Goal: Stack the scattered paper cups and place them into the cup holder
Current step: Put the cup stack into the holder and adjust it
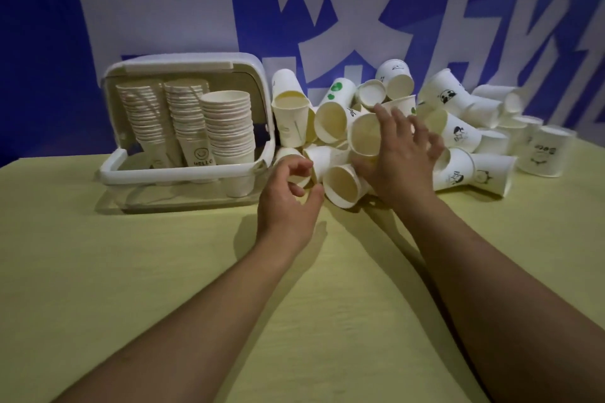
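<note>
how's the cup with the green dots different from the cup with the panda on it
The green-dot cup lies in the middle of the pile with its open mouth facing the camera; the panda cup sits farther right, showing its side. One print is green, the other black. Both are white paper cups lying loose outside the cup holder.

This looks like a staged demo or recording booth rather than a home or kitchen. A large blue banner [196,10] with big white block characters fills the whole backdrop directly behind the desk [131,271], which is covered in a plain pale yellow cloth. No household furniture or appliances show. The lighting is dim and the banner hangs close behind the desk's far edge.
</note>
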{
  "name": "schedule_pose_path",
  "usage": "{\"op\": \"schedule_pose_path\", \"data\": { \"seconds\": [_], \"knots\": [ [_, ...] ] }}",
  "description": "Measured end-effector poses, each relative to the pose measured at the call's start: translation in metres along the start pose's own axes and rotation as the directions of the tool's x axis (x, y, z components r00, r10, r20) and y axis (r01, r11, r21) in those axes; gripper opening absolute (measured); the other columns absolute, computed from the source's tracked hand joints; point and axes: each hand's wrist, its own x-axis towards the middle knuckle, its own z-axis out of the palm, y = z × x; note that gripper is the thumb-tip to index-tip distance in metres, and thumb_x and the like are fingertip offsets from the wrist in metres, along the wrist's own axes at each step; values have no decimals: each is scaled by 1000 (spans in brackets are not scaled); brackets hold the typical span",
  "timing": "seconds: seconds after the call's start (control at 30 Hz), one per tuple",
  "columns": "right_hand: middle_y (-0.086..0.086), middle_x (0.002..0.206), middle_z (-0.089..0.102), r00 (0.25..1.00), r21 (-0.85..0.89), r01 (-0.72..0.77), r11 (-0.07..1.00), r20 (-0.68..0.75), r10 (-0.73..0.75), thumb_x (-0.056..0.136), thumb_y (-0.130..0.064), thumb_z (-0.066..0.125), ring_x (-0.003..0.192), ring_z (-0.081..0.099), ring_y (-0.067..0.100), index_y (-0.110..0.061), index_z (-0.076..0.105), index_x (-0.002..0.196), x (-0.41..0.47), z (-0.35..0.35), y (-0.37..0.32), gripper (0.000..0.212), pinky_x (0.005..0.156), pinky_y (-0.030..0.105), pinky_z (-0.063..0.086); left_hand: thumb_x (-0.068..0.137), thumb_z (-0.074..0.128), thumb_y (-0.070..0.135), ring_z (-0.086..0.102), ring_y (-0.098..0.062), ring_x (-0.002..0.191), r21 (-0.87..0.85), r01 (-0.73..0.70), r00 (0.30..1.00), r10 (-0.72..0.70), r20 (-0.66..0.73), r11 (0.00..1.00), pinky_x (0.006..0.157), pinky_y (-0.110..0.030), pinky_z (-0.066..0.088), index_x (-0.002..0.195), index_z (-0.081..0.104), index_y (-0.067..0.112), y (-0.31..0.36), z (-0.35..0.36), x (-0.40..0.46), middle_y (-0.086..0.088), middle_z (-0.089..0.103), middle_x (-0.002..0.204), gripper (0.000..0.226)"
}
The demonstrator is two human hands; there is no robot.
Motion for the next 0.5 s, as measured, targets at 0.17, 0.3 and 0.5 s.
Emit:
{"op": "schedule_pose_path", "data": {
  "seconds": [0.17, 0.3, 0.5],
  "knots": [
    [1, 143, 48, 990, -31, 55, 998, -127, -58, 84, -54, 66, 138, 36, 24, -27, 35, 148, 1, 6, 1, 76, 115, 52, 13, 87, 74, 22, 55, -8, 87, 33, -2, 994, -2, 108, 999, 75, -38, 58, 114, 57, 40, 0, -1, -3, 30, 57, 104, 36],
    [6, 130, 56, 933, 196, 175, 965, -346, -99, 83, -56, 58, 121, 47, 27, -19, 49, 138, -7, -9, -17, 67, 103, 46, 29, 83, 79, 26, 49, -9, 114, 102, -142, 988, 136, 68, 985, 92, -27, 46, 137, 37, 45, 3, -4, -4, 17, 47, 132, 71],
    [1, 129, 57, 971, 490, 238, 839, -103, -215, 84, -65, 42, 118, 47, 17, -24, 54, 136, -35, -13, -50, 67, 96, 32, 30, 79, 82, 22, 38, -17, 137, 145, -329, 944, 320, 82, 933, 106, -45, 46, 145, 17, 50, 11, -13, -3, 2, 34, 152, 97]
  ]
}}
